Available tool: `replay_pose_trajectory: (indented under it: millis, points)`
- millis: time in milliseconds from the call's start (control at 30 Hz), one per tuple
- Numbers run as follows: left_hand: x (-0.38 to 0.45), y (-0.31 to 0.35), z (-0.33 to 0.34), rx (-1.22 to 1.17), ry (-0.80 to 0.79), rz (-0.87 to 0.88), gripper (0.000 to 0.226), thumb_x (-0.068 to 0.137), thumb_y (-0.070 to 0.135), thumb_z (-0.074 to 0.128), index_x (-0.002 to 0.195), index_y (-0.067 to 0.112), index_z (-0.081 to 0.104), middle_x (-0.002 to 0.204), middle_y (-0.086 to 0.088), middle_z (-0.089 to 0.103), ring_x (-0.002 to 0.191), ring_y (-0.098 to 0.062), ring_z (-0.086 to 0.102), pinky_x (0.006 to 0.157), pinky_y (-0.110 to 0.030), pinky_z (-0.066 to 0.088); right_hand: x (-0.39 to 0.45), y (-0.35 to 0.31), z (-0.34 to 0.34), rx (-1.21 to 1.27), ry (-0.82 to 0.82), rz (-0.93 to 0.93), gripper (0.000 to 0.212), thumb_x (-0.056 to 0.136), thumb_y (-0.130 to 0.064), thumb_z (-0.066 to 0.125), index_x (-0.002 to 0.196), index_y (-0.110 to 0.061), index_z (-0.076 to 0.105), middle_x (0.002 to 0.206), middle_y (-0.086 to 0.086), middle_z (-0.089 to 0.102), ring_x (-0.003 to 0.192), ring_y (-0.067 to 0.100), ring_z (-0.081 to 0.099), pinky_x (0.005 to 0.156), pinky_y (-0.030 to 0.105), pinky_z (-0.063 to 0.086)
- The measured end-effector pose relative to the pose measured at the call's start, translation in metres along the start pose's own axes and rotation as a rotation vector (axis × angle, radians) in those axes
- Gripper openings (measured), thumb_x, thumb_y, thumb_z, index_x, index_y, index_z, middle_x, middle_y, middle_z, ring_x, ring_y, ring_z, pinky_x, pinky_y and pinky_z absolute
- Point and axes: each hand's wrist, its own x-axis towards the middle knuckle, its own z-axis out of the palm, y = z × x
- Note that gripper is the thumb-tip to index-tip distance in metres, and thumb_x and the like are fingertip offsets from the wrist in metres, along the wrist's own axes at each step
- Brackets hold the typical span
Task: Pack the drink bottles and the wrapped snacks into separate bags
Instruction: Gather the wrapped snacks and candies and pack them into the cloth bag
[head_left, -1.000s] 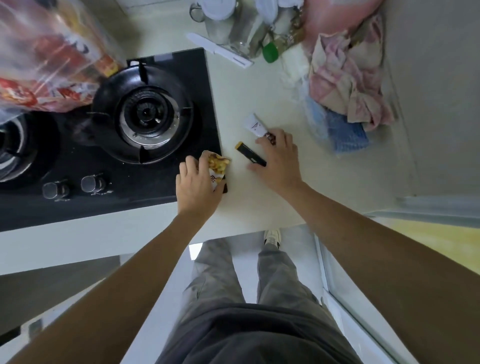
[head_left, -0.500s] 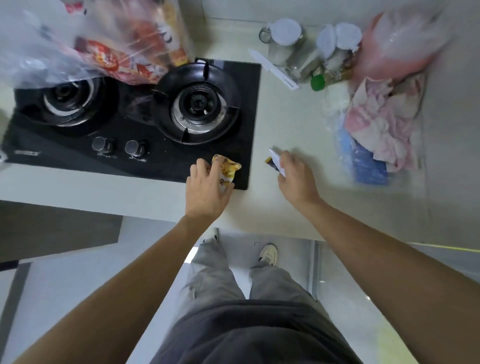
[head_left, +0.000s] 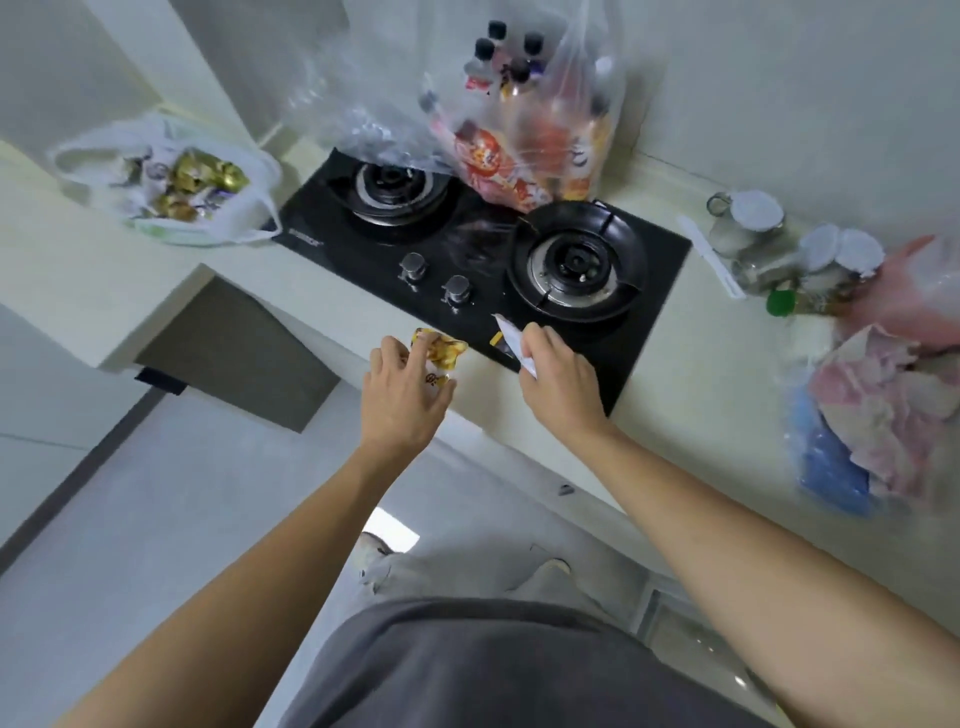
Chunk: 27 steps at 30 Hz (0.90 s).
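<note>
Both hands have lifted off the counter since a second ago, each carrying its snack toward the stove's front edge. Her left hand (head_left: 402, 395) is curled round a yellow snack packet (head_left: 439, 354), fingers and thumb gripping it firmly. Just to its right, the right hand (head_left: 558, 382) pinches a white wrapped snack (head_left: 511, 340), with what looks like a second dark, yellow-tipped bar behind it, though it is too hidden to be sure. Beyond both hands sits the black gas stove (head_left: 660, 291), and on its far side stands the clear bag of drink bottles (head_left: 524, 124). Far off to the left of the left hand lies the white bag of wrapped snacks (head_left: 171, 182), its mouth open. I'd say the snacks belong there, so she should swing left, keeping well away from the bottle bag, and drop each packet straight down into the open mouth rather than tossing it.
</note>
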Motion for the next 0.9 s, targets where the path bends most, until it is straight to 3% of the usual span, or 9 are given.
replay_pose_trajectory:
  millis: [200,467,700,900]
  points:
    - [-0.011,-0.126,-0.057,-0.058,0.112,-0.184,0.053,0.093,0.051,0.061,0.138,0.032,0.040,0.109,0.001,0.039,0.097,-0.019,0.039,0.079,-0.037,0.051,0.043,-0.143,0.053,0.049,-0.048,-0.148,0.035,0.085,-0.004,0.063,0.090,-0.023,0.034,0.087,-0.006,0.042,0.064,0.028,0.045,0.056,0.035,0.033]
    - [-0.001,-0.294,-0.132,-0.072,0.170,-0.243,0.054,0.093,0.051,0.060,0.139,0.029,0.044,0.113,-0.004,0.042,0.102,-0.024,0.043,0.080,-0.039,0.050,0.092,-0.315,0.141,0.148,-0.121,-0.210,0.029,0.086,-0.005,0.060,0.091,-0.021,0.036,0.088,-0.001,0.047,0.068,0.035,0.048,0.054,0.042,0.037]
    - [0.047,-0.386,-0.181,-0.096,0.166,-0.239,0.058,0.094,0.055,0.055,0.143,0.029,0.040,0.117,-0.007,0.043,0.110,-0.028,0.044,0.093,-0.044,0.048,0.156,-0.394,0.182,0.180,-0.100,-0.204,0.030,0.086,0.000,0.061,0.088,-0.019,0.038,0.085,0.001,0.048,0.065,0.031,0.047,0.053,0.038,0.034]
    - [0.113,-0.437,-0.184,-0.066,0.148,-0.195,0.060,0.092,0.066,0.047,0.140,0.031,0.042,0.114,-0.004,0.045,0.103,-0.027,0.045,0.087,-0.044,0.049,0.230,-0.433,0.221,0.246,-0.078,-0.169,0.030,0.088,-0.002,0.066,0.090,-0.017,0.040,0.087,0.005,0.049,0.070,0.030,0.048,0.057,0.036,0.033]
